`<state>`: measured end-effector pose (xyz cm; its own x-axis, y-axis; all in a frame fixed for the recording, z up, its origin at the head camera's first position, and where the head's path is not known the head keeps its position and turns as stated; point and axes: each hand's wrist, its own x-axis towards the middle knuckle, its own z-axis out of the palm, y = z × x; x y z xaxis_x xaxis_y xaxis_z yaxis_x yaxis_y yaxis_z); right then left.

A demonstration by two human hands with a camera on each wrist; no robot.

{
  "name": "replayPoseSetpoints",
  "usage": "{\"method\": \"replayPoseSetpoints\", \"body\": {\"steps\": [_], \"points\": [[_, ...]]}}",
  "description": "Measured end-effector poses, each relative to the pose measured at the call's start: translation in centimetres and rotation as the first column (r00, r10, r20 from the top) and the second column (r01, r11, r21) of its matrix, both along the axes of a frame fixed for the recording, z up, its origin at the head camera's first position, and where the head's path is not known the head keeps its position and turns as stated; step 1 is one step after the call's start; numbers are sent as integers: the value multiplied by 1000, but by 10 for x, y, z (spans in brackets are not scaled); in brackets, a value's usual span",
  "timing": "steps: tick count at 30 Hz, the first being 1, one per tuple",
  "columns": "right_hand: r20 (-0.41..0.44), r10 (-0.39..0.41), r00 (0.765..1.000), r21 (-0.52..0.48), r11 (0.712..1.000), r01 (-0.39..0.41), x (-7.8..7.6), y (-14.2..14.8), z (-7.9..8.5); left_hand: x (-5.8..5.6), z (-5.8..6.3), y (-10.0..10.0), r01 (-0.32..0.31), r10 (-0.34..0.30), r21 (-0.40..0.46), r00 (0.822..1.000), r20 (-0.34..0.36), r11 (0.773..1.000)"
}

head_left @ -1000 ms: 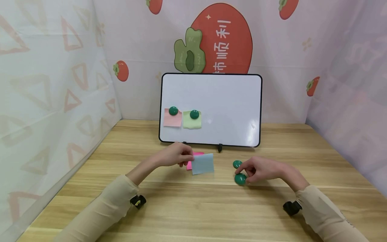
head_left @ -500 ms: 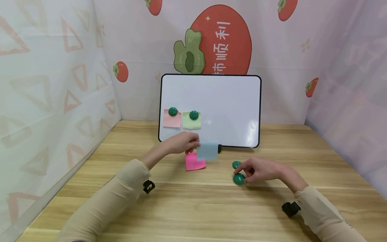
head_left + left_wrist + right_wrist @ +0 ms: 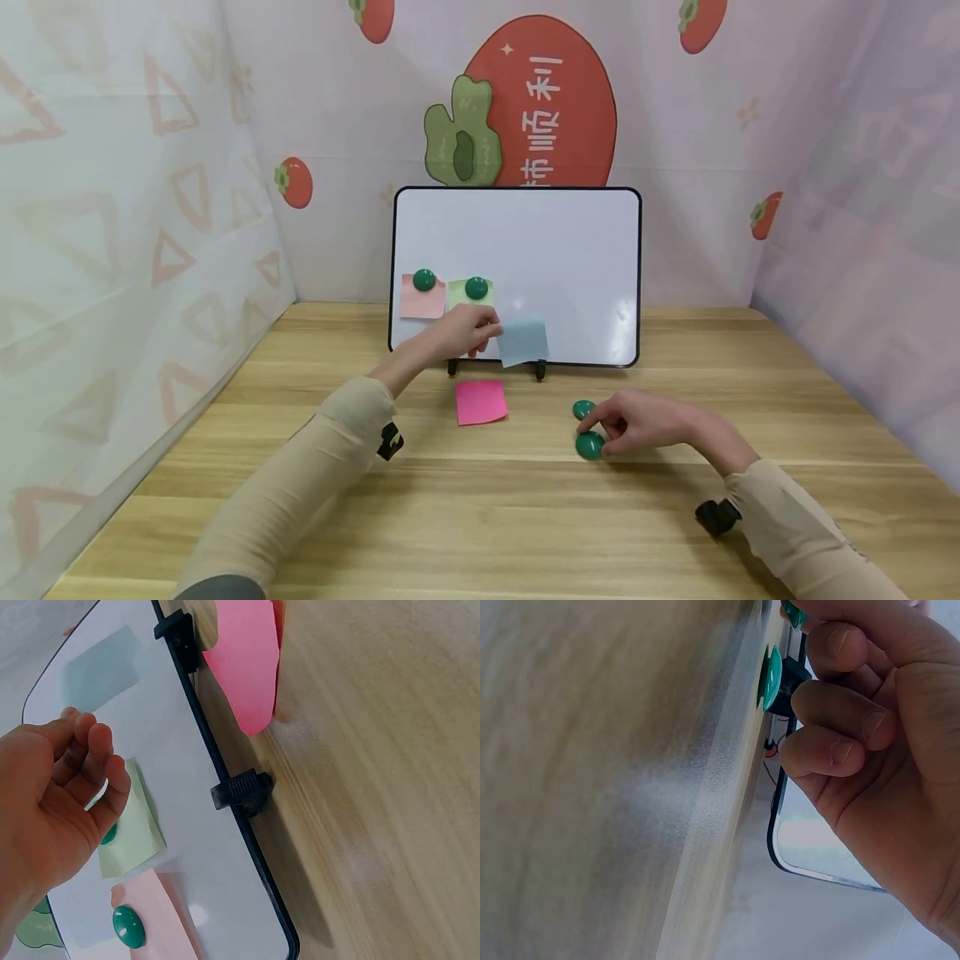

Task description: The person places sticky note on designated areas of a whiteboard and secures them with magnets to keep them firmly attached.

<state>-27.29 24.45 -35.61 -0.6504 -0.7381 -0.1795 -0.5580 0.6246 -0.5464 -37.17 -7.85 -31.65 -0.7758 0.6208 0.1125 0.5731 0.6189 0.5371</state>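
Two bare hands work apart above a wooden tabletop (image 3: 487, 517). The left hand (image 3: 465, 329) pinches the near-left edge of a light blue note (image 3: 524, 340) between thumb and fingers; the note extends to the right of the fingertips, before the lower part of the whiteboard (image 3: 562, 250). Whether its sheet touches the board cannot be told. The right hand (image 3: 641, 421), low over the table, grips the nearer green magnet (image 3: 589, 446) between thumb and index finger, the remaining fingers curled inward. Just beyond its index finger lies the farther green magnet (image 3: 583, 409), resting on the wood.

On the near side of the left hand, a bright pink note (image 3: 482, 402) lies on the table, between the two hands. Directly behind the left hand, and partly hidden by it, a pale green note (image 3: 135, 840) is on the board under a round green magnet (image 3: 476, 288). Farther to that hand's left, a pale pink note (image 3: 422, 300) is under a similar magnet (image 3: 423, 279). Black feet (image 3: 541, 371) support the board's lower edge. Outermost, beyond both hands, a fabric backdrop (image 3: 690, 133) printed with red fruit rises behind the board.
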Motion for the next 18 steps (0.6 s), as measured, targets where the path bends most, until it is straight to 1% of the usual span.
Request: {"method": "replayPoseSetpoints", "body": {"steps": [11,18], "points": [[-6,-7,1000,9,1000,7,0,1,-2,-23,7,9,-48,45,-33,996,-82,998],[-13,-4,1000,18,1000,4,0,-1,-1,-37,17,18,-106,98,-86,991,-88,991]]}}
